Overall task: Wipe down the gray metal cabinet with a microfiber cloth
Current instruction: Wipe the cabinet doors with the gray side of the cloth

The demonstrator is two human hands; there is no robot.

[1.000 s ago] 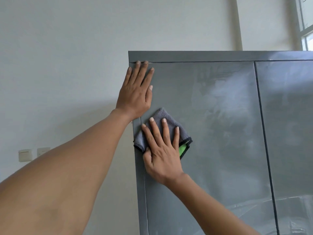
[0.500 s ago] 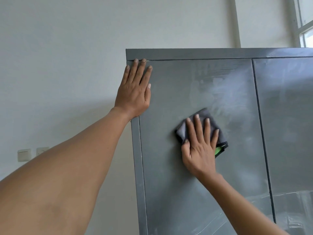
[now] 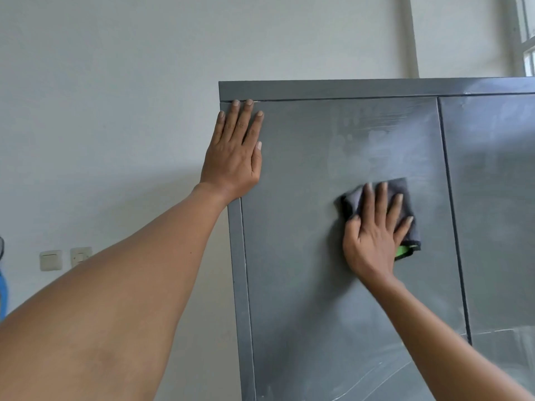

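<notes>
Fingers of the right hand (image 3: pixel 373 241) spread flat to press the folded microfiber cloth (image 3: pixel 405 215) against the gray metal cabinet (image 3: pixel 304 285) door, while the left hand (image 3: pixel 234 157) lies open-palmed at the cabinet's top-left corner, likely bracing.

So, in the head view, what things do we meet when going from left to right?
Wall switches → left hand → right hand pressing the gray cloth → seam between the cabinet doors → window.

Two bare, sleeveless forearms (image 3: pixel 121 308)
</notes>
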